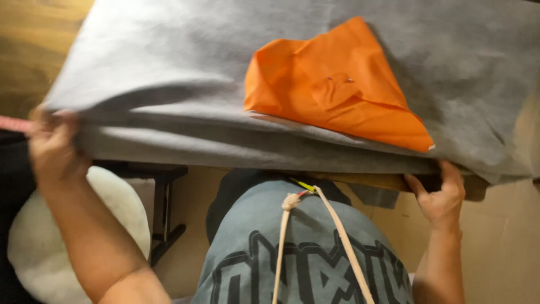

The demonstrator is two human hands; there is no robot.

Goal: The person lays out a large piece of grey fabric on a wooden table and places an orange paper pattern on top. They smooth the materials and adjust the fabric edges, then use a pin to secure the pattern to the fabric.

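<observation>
A large grey cloth (169, 62) lies spread over the desk (388, 181), its near edge hanging over the front. The left hand (52, 147) grips that near edge at the left corner, fingers (56, 121) curled shut around the folded hem, lifting it a little. A strip of pink tape (14, 124) shows just beside this hand at the picture's left border. The right hand (441, 197) is at the right end of the same edge, fingers tucked under the cloth and closed on the hem beside the wooden edge of the desk. On top of the grey cloth, right of the middle, rests a crumpled piece of orange cloth (337, 84), touching it and held by neither hand. Between the arms is the person's grey printed shirt (304, 253) with a beige cord (337, 231) hanging down the chest. Lower left, a white fluffy cushion (73, 236) sits beside a black metal frame (160, 208)
</observation>
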